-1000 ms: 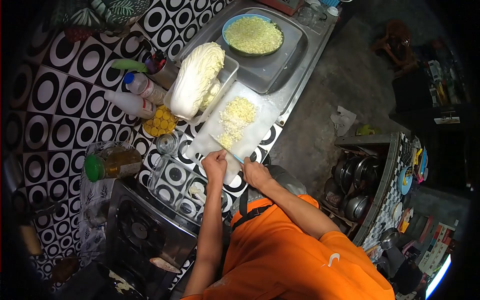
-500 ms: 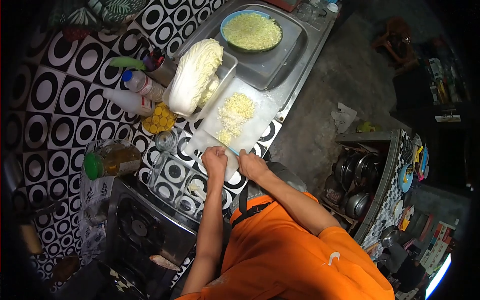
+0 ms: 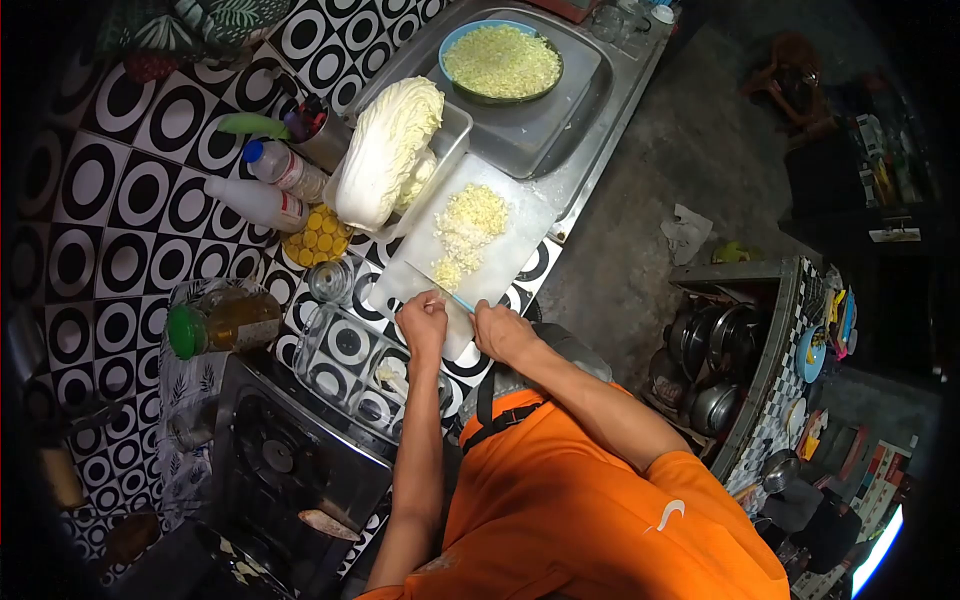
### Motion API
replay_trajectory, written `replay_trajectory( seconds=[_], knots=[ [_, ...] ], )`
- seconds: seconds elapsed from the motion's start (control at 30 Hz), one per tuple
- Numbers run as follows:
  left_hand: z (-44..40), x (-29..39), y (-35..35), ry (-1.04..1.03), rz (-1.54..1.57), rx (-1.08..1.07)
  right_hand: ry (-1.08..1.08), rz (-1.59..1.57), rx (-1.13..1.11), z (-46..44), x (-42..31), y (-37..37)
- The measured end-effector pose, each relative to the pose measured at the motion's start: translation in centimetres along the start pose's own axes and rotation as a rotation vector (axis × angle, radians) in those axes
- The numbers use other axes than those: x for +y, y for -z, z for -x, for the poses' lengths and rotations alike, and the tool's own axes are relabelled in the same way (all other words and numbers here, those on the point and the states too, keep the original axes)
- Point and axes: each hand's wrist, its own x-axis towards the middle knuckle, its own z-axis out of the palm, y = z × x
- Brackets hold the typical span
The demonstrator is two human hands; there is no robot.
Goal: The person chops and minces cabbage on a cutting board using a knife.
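Note:
My right hand [image 3: 503, 331] is wrapped round the light-blue handle of a knife [image 3: 462, 302], whose blade points up and left across the white cutting board [image 3: 520, 235]. Close to the blade, my left hand [image 3: 422, 322] is closed, fingers bunched at the board's near end; what it grips is hidden. A pile of finely chopped pale-yellow cabbage [image 3: 472, 222] lies on the board just beyond the knife. Left of the board, a large napa cabbage [image 3: 385, 155] rests in a pale rectangular container [image 3: 455, 140].
A blue-rimmed bowl [image 3: 503, 28] of chopped cabbage stands on a grey tray [image 3: 590, 85] by the sink. To the left are bottles [image 3: 255, 203], yellow caps [image 3: 318, 240] and a green-lidded jar [image 3: 235, 322]. A clear glass dish [image 3: 345, 365] and a stove [image 3: 290, 450] sit nearer.
My left hand has shifted slightly left, away from my right hand. The knife blade shows more clearly between the hands and the chopped pile.

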Motion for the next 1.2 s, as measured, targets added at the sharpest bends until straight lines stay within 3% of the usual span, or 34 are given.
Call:
replay_trajectory(
  seconds=[0.23,0.3,0.33,0.5,0.57,0.6,0.63,0.67,0.7,0.73,0.83,1.0,1.1,1.2],
  knots=[
    [0.5,0.8,0.6,0.064,0.162,-0.028,-0.020,-0.059,-0.008,0.0,1.3,-0.8],
    [0.0,0.2,0.7,0.341,0.702,-0.122,-0.017,-0.063,-0.068,-0.5,1.1,1.1],
    [0.3,0.7,1.5,0.387,0.823,-0.124,0.003,-0.123,-0.119,-0.4,0.8,2.2],
    [1.0,2.6,2.1,0.486,1.026,-0.100,-0.010,-0.332,-0.173,0.9,0.8,4.3],
    [1.7,3.4,1.5,0.352,0.911,-0.084,0.003,-0.340,-0.143,0.9,1.4,3.7],
    [2.0,4.0,1.2,0.004,0.604,-0.028,-0.177,-0.617,-0.258,1.3,1.0,4.3],
    [2.3,4.4,1.2,0.002,0.603,-0.029,-0.359,-0.892,-0.371,1.6,0.7,4.8],
    [2.6,4.8,1.4,-0.300,0.240,-0.005,-0.357,-0.894,-0.370,1.8,0.6,5.3],
    [2.9,5.3,1.7,-0.589,-0.132,0.021,-0.424,-1.090,-0.445,2.1,0.7,5.8],
    [3.1,5.3,1.6,-0.608,-0.125,-0.108,-0.491,-1.285,-0.520,2.3,0.9,6.4],
    [3.6,5.1,1.5,-0.617,-0.150,-0.180,-0.489,-1.283,-0.605,2.8,1.2,7.9],
    [1.3,3.6,1.0,-0.532,-0.194,-0.142,-0.485,-1.225,-0.651,4.6,1.8,8.7],
    [-0.1,3.1,1.2,-0.484,-0.233,-0.134,-0.463,-1.139,-0.610,5.6,2.4,8.9],
    [-0.8,3.3,1.4,-0.320,0.075,-0.177,-0.412,-0.978,-0.405,6.1,2.6,8.8]
  ],
)
